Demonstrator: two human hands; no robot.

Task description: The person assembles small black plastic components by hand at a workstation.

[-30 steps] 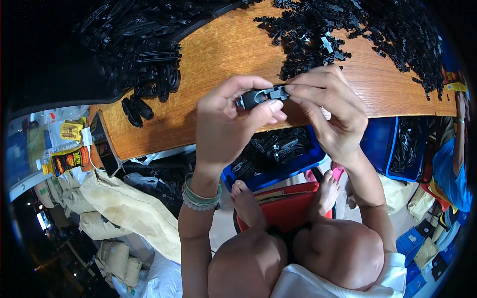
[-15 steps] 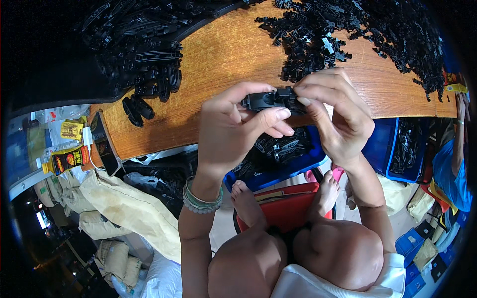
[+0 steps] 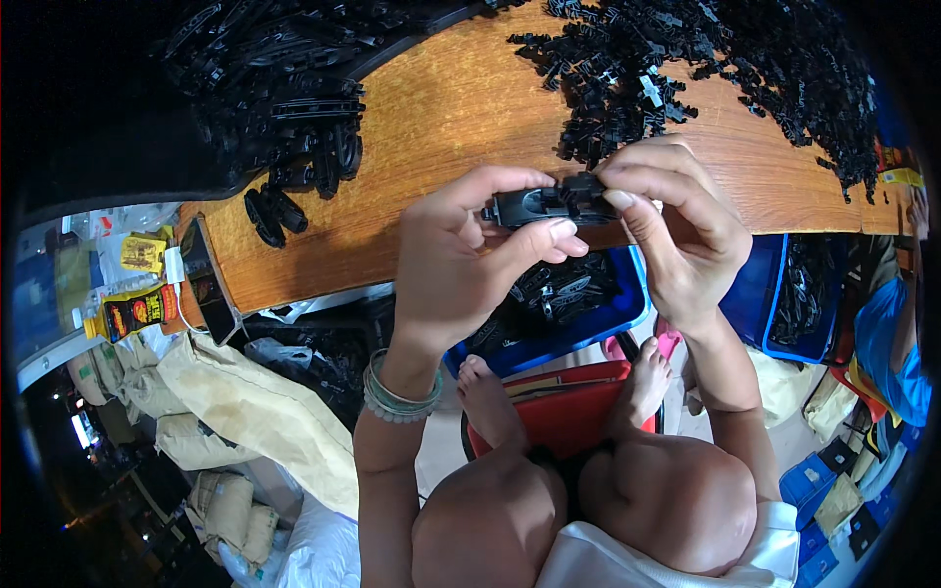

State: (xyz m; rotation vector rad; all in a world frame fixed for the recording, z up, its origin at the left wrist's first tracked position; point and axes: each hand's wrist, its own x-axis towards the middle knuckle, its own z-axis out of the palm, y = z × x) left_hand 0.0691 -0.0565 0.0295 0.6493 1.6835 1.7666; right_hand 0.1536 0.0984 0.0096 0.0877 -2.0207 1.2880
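Above the table's near edge, my left hand (image 3: 453,245) is closed round a long, curved black plastic part (image 3: 526,206), thumb in front and index finger behind. A small black plastic clip (image 3: 584,188) sits at the right end of that part. Thumb and fingertips of my right hand (image 3: 691,225) pinch this clip; how far it is seated in the long part cannot be made out. Several long black parts (image 3: 316,108) like the held one lie at the table's left. Many small black clips (image 3: 613,103) are heaped at the far right.
Below the wooden table (image 3: 431,108) stands a blue bin (image 3: 629,312) with black parts inside, and another blue bin (image 3: 760,284) to its right. A phone-like dark slab (image 3: 211,284) leans at the left edge. Sacks (image 3: 265,402) lie lower left. A person in blue (image 3: 887,333) is at far right.
Both my hands have shifted slightly to the right with the long part and the clip. The part has turned a little between my fingers. The person at far right has moved an arm.
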